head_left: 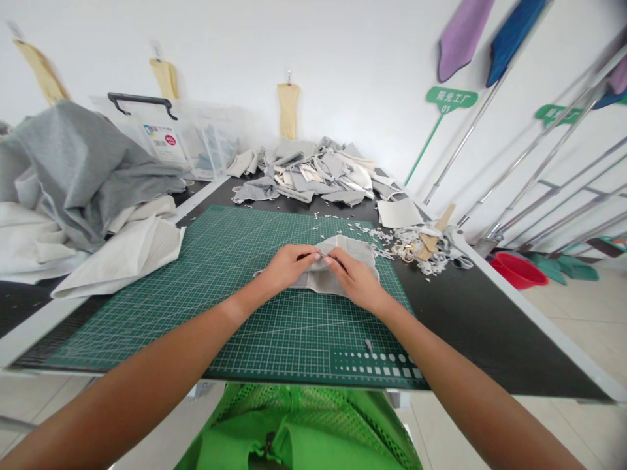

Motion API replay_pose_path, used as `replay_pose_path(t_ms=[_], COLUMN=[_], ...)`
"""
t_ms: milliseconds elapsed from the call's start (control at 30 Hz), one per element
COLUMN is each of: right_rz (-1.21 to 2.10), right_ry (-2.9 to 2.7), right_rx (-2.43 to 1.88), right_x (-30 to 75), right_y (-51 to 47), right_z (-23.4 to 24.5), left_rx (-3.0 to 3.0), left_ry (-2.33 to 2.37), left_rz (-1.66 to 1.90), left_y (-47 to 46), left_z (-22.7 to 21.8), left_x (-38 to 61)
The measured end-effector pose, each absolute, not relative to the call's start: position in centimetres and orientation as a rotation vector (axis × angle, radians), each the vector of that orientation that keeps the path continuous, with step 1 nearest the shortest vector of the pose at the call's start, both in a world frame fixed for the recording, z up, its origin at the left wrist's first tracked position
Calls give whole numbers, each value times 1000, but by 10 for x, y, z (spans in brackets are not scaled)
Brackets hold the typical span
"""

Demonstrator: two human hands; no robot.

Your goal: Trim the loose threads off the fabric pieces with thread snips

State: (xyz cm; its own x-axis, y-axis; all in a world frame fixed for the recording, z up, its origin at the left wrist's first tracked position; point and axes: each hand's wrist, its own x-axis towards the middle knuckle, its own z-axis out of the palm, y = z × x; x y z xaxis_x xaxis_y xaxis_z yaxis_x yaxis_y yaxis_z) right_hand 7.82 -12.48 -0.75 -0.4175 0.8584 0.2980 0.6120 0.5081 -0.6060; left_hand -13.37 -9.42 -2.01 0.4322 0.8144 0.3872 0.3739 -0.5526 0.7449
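My left hand (289,267) and right hand (355,281) pinch the grey fabric scrap (321,282) between closed fingertips, held low over the green cutting mat (294,346).

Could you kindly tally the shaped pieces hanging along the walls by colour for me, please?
Yellow pieces: 3
Purple pieces: 2
Blue pieces: 2
Total: 7

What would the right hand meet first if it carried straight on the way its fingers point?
Most likely the left hand: the right hand points at its fingertips over the gray fabric; depth is unclear from this view.
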Motion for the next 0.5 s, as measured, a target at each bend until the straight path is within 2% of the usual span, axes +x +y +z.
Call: replay_pose_path(t_ms=[500], right_rz=[564], right_ry=[-2182], right_rx=[-1202], right_x=[78], right_y=[-126], right_z=[-9], left_rx=[2076], left_ry=[1045], left_rz=[953], left_y=[-93], left_z=[-23], left_x=[-134])
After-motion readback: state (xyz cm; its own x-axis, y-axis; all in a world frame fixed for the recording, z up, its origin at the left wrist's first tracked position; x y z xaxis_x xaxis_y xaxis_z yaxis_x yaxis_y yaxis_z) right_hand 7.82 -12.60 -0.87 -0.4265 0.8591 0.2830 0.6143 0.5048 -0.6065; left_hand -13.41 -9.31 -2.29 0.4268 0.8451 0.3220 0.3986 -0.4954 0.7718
